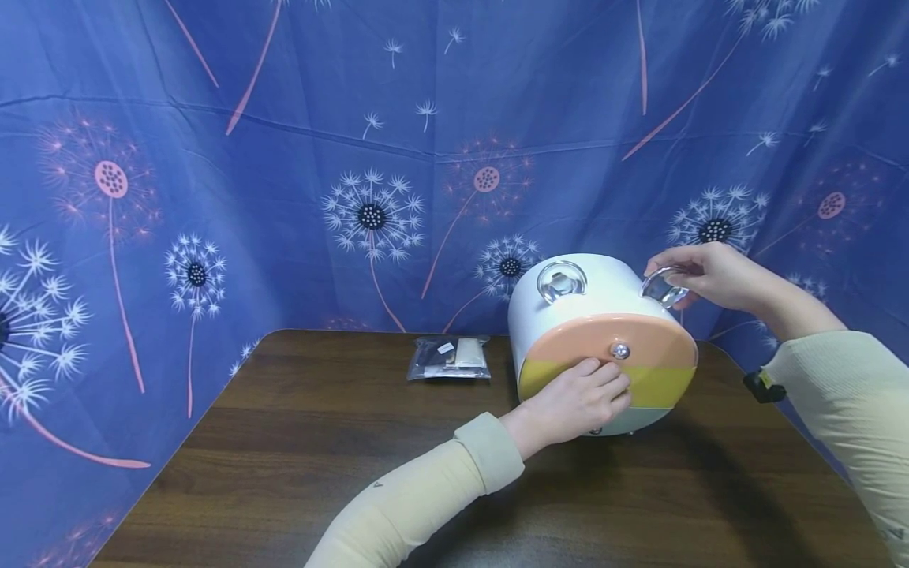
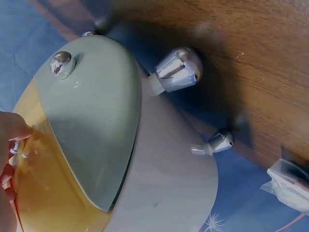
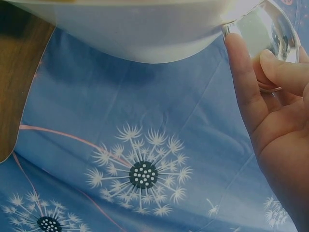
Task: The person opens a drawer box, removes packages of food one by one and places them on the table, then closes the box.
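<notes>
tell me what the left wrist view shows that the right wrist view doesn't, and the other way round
Only the left wrist view shows the left hand at the yellow panel, the green panel with its silver knob, the silver feet and the plastic packet. Only the right wrist view shows the right hand gripping the round silver piece. Both show the container's pale body, the wooden tabletop and the blue dandelion-print cloth.

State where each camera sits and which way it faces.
Head: worn on the head, facing forward and down at the white container; left hand and right hand show.
Left wrist: worn there, facing the container's front and feet; part of that hand shows.
Right wrist: worn there, facing blue fabric; right hand shows.
Head and right wrist share the silver disc.
</notes>
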A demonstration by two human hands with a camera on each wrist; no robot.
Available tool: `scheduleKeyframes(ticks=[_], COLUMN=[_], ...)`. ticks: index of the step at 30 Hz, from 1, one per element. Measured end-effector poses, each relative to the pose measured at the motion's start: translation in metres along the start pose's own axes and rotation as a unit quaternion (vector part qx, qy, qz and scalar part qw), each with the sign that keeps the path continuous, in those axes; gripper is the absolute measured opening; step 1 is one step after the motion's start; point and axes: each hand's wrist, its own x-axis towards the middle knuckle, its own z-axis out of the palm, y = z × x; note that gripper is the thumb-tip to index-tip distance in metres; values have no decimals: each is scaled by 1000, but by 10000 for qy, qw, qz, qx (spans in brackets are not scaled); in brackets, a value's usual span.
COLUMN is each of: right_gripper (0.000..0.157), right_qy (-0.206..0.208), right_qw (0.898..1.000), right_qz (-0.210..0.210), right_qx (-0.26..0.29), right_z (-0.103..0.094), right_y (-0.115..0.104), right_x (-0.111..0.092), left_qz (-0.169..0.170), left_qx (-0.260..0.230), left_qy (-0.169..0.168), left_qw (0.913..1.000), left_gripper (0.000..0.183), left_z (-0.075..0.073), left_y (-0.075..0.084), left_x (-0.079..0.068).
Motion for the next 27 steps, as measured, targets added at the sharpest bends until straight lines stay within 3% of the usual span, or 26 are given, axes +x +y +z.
scheduleKeyframes(ticks=[6, 18, 22, 27], right_gripper=[31, 32, 32, 32], right_qy=[6, 42, 55, 53], right_qw=[10000, 10000, 10000, 9999], right_qz=[26, 40, 38, 75], right_qx=[14, 65, 64, 45], right_z=[0, 0, 0, 1], right_y=[1, 1, 1, 1], right_x=[1, 1, 1, 1], left_qz=[-12, -136, -125, -88], left_qx=[140, 235, 177, 19], left_qy=[50, 404, 266, 9], left_qw=[9999, 9988, 9994, 10000], left_gripper=[37, 48, 51, 39], left_z=[-9, 1, 15, 22], left_y=[-5, -1, 6, 12], left_x=[0, 2, 4, 6])
